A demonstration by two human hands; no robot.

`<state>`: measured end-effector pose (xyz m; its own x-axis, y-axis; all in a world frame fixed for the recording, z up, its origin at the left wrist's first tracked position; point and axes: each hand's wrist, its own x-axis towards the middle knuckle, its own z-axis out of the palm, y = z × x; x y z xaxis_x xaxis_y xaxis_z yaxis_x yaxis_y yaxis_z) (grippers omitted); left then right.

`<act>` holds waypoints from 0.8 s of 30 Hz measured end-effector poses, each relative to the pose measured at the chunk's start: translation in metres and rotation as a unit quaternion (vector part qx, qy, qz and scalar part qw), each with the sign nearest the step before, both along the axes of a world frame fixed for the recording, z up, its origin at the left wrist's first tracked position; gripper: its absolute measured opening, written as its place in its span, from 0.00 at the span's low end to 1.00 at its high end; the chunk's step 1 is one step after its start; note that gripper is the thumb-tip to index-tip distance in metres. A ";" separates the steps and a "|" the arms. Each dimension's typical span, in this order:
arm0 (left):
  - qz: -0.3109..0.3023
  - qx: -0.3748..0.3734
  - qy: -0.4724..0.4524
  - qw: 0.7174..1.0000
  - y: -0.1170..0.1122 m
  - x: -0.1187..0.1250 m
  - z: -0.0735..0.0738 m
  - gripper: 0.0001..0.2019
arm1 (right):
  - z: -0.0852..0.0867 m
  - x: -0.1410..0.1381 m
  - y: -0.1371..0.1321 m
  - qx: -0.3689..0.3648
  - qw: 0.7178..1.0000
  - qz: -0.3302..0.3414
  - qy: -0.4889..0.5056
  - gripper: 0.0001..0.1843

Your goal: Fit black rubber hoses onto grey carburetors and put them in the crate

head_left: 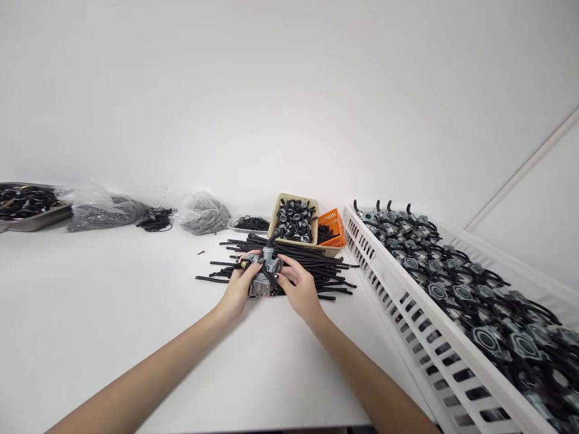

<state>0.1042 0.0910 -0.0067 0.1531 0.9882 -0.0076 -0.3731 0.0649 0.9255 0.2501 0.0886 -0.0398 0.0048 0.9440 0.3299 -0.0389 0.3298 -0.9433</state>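
Between my two hands is a grey metal carburetor point(261, 286), held upright above the table with a black rubber cap and tube at its top. My left hand point(242, 280) is closed around its left side, thumb across the front. On the right side, the fingers of my right hand point(296, 286) pinch a short black hose point(270, 276) that runs down the carburetor's front. Their fingertips partly hide where the hose joins the body. Just behind lies a spread pile of black rubber hoses point(316, 263).
To the right, a long white slotted crate point(420, 295) holds many carburetors point(462, 293). Behind the hoses stand a cream bin point(270, 232) of black-and-metal caps and an orange basket point(335, 226). Plastic bags point(203, 214), black cords point(156, 219) and a metal tray point(40, 221) line the wall leftward.
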 end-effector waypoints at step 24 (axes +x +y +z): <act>0.017 0.040 0.014 0.999 0.009 -0.005 -0.011 0.23 | 0.004 -0.010 -0.014 0.059 0.991 -0.010 -0.120 0.36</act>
<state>0.0988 0.1005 -0.0175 0.1211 0.9904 0.0667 -0.3473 -0.0207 0.9375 0.2404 0.0748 -0.0360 -0.0687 0.8989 0.4326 0.1902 0.4375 -0.8789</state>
